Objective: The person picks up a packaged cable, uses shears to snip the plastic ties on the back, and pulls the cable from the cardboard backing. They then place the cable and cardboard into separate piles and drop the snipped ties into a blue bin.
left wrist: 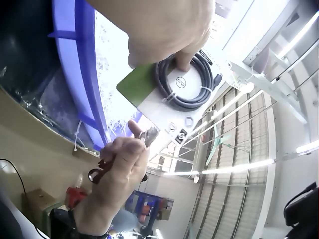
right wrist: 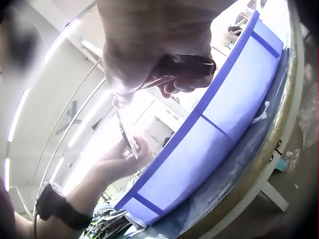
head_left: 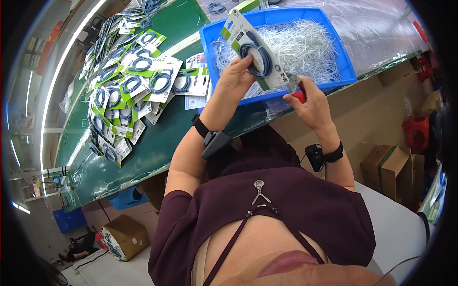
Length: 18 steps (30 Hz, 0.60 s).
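My left hand [head_left: 234,81] holds up a carded cable pack [head_left: 274,78], a white and green card with a dark blue coiled cable [left wrist: 203,74], its thumb on the coil. White ties bind that coil in the left wrist view. My right hand [head_left: 311,104] grips red-handled cutters [head_left: 301,93], with their metal tips right at the card's lower edge. In the right wrist view the dark handle [right wrist: 184,65] lies across the right palm, and the left hand [right wrist: 117,162] is beyond with the card seen edge-on. Both hands are over the near side of a blue bin [head_left: 351,71].
The bin holds a heap of thin white plastic ties [head_left: 305,45]. Left of it, many similar carded cables [head_left: 131,86] lie piled on the green table [head_left: 157,143]. A loose cable coil [head_left: 216,7] lies behind. Cardboard boxes [head_left: 386,167] and a red stool [head_left: 416,133] stand right, below table height.
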Each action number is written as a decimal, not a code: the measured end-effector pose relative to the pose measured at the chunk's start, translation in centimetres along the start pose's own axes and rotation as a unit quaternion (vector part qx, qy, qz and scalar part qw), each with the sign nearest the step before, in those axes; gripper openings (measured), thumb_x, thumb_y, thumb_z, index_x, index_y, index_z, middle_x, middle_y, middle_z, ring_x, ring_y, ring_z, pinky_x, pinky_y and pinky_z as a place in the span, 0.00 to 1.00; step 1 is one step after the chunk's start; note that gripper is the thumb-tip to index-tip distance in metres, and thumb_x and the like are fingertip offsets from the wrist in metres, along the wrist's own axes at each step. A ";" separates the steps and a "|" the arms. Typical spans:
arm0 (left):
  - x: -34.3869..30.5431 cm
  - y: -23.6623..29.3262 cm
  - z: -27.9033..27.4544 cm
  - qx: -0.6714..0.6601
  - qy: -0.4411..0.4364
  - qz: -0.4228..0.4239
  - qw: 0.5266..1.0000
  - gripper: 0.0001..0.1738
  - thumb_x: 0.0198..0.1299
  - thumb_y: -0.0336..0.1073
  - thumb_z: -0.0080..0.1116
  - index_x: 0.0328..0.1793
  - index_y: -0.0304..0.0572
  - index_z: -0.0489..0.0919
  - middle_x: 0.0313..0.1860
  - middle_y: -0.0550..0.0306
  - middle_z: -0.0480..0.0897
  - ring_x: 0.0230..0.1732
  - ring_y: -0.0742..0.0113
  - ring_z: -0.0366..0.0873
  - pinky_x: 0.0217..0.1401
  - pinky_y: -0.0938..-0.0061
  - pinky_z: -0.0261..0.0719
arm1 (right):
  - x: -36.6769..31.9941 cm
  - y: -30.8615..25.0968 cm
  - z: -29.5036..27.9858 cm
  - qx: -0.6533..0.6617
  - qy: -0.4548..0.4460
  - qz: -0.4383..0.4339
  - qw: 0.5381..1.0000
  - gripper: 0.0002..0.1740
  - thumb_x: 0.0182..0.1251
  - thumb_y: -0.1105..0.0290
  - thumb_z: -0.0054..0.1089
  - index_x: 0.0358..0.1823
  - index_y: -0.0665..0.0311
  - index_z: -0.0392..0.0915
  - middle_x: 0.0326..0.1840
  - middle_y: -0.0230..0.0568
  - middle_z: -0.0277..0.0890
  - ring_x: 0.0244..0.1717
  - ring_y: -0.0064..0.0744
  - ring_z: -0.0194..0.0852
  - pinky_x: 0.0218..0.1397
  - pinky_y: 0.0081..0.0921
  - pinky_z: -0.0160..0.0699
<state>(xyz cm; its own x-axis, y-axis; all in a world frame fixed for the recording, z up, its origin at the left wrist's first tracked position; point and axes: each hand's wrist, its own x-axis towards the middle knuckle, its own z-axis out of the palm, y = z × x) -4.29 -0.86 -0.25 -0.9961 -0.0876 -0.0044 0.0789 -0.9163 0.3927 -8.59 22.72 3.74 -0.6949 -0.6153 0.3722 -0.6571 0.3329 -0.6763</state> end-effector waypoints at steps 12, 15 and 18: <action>-2.3 -0.1 3.9 0.096 0.074 0.161 0.979 0.20 0.69 0.28 0.52 0.64 0.52 0.65 0.60 0.57 0.75 0.63 0.59 0.75 0.62 0.52 0.79 | 0.1 -0.2 0.3 -0.196 0.044 -0.033 0.979 0.36 0.54 0.48 0.71 0.57 0.65 0.72 0.40 0.44 0.75 0.40 0.45 0.76 0.42 0.36 0.76; -2.7 0.0 4.0 0.111 0.065 0.170 0.977 0.22 0.70 0.28 0.51 0.66 0.53 0.62 0.63 0.56 0.73 0.63 0.58 0.75 0.63 0.52 0.79 | 0.5 -0.6 0.1 -0.210 0.057 -0.034 0.975 0.36 0.53 0.49 0.71 0.58 0.64 0.72 0.40 0.44 0.75 0.41 0.46 0.76 0.44 0.37 0.76; -2.8 0.0 3.9 0.112 0.061 0.164 0.978 0.21 0.70 0.29 0.50 0.66 0.53 0.61 0.63 0.56 0.73 0.64 0.58 0.74 0.63 0.52 0.79 | 0.7 -1.1 0.0 -0.226 0.063 -0.041 0.971 0.36 0.52 0.49 0.72 0.58 0.63 0.73 0.40 0.44 0.75 0.42 0.46 0.76 0.45 0.38 0.76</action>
<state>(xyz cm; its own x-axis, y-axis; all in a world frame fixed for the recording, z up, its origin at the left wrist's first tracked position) -1.69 0.94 3.35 -0.9060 -0.4201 0.0514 0.3689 -0.7242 0.5826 -8.41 21.89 4.72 -0.6466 -0.5704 0.5065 -0.7529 0.5838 -0.3037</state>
